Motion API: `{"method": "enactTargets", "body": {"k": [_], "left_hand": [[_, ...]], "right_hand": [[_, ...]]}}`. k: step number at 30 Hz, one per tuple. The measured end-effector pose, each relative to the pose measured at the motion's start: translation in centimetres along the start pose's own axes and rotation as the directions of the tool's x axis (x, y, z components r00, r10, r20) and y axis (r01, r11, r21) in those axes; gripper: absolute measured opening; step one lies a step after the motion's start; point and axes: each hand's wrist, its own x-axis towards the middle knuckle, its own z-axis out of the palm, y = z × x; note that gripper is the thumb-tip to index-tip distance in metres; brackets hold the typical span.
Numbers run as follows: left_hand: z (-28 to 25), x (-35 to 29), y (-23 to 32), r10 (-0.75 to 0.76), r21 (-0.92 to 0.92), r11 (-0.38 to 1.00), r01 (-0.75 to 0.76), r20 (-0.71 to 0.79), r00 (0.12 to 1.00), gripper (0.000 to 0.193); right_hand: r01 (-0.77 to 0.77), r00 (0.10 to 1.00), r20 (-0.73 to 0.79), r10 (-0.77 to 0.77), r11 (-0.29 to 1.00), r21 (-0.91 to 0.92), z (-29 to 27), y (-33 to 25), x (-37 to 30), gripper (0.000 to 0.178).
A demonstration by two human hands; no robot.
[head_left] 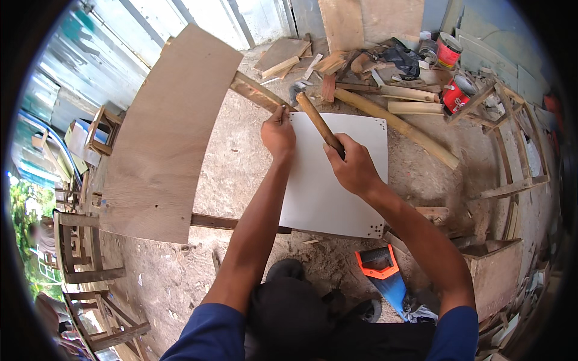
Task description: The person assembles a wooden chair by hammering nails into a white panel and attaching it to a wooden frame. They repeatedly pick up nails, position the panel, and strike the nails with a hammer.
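White panel (328, 180) lies flat on the dirt floor (241, 168), resting across two wooden rails (256, 91), one at the far edge and one at the near edge. A plywood sheet (165, 132) sits just left of it on the same rails.

Right hand (355, 165) is closed around the wooden handle of a hammer (319, 123); the head points to the far edge of the panel, close to the left hand. Left hand (278, 133) is pinched at the panel's far-left corner, fingertips on the edge where it meets the far rail. Cannot tell whether a nail is between the fingers — too small.

My read for doing it well: keep the pinch low and clear of the hammer face, start with light taps, strike square, and check the corner stays flush with the rail so the panel doesn't creep.

Orange-handled saw (385, 274) lies near right; bamboo pole (394, 123) and red cans (448, 51) far right.
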Motion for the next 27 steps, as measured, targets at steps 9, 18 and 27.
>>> {"method": "enactTargets", "body": {"k": [9,18,27], "left_hand": [[-0.1,-0.1,0.2,-0.011,0.068,0.998,0.008,0.043,0.999,0.026],[-0.1,-0.1,0.1,-0.006,0.027,1.000,0.006,0.003,1.000,0.025],[0.0,-0.2,0.1,0.001,0.053,0.999,-0.002,0.027,1.000,0.028]], "right_hand": [[0.134,0.991,-0.009,-0.136,0.985,-0.110,0.4,-0.2,1.5,0.022],[0.110,0.994,0.005,-0.110,0.987,-0.117,0.2,-0.6,1.3,0.023],[0.110,0.994,-0.002,-0.112,0.984,-0.139,-0.4,-0.2,1.2,0.024]]}}
